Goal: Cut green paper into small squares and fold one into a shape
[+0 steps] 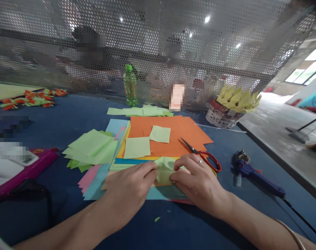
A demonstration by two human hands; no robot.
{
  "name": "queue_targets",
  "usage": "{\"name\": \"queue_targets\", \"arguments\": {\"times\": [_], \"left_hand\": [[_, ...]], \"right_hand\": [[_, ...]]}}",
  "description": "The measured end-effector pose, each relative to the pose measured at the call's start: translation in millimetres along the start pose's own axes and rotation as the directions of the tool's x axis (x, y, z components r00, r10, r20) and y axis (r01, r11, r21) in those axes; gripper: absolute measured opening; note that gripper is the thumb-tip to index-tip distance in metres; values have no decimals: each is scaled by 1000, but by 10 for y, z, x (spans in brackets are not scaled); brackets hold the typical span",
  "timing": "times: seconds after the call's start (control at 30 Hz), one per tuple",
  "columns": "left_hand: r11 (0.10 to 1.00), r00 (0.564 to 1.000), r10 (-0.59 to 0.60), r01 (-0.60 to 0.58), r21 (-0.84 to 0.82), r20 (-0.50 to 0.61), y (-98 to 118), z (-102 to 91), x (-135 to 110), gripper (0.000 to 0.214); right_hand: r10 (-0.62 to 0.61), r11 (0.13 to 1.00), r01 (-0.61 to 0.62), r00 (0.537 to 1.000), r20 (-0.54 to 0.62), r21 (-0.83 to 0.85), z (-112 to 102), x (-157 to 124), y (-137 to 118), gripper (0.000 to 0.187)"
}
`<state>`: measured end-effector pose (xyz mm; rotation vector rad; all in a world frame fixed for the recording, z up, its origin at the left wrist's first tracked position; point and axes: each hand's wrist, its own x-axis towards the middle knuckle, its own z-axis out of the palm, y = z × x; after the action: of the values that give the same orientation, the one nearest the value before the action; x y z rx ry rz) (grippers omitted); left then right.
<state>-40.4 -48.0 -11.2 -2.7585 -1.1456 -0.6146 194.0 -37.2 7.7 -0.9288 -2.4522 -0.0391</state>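
Between my two hands is a small light green paper (165, 169) with creases across it. My left hand (138, 178) pinches its left edge, fingers pressed together. The thumb and fingers of my right hand (196, 177) curl around its right edge; a ring is on one finger. Under the paper lies a stack of coloured sheets, with an orange sheet (173, 130) on top at the back. Two light green squares rest on it, a larger one (137, 147) and a smaller one (160, 134). Scissors with red handles (211, 159) lie just behind my right hand, partly covered by it.
Light green sheets (91, 147) lie left of the stack, green strips (142, 111) behind it. A green bottle (130, 86) stands by the perforated metal screen (147, 41). At right are a blue glue gun (262, 177) and a pot with yellow paper points (222, 113). People sit beyond the screen.
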Motion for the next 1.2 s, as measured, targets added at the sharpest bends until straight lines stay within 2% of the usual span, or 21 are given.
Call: {"name": "queue_targets", "arguments": {"times": [0.13, 0.37, 0.53, 0.67, 0.9, 1.2], "left_hand": [[1000, 999, -16, 16, -7, 41, 6, 29, 3, 36], [998, 1000, 5, -5, -65, 0, 33, -10, 31, 34], [994, 999, 26, -29, -105, -29, 73, -39, 32, 31], [990, 1000, 2, -5, -143, -25, 79, -17, -33, 37], [983, 1000, -7, 4, -182, -18, 65, -5, -52, 37], [986, 999, -10, 3, -166, -37, 65, 16, -82, 34]], "right_hand": [[-81, 992, 70, 991, 103, 103, 8, 12, 35, 21], [-123, 975, 101, 987, 104, 200, 11, 23, 22, 18], [54, 955, -89, 990, 129, 284, 54, 14, 14, 5], [174, 907, -214, 975, 140, 362, 95, 21, 11, 10], [344, 903, -377, 922, 179, 208, 117, 80, -58, 12], [406, 902, -423, 900, 155, 91, 166, 129, -130, 13]]}}
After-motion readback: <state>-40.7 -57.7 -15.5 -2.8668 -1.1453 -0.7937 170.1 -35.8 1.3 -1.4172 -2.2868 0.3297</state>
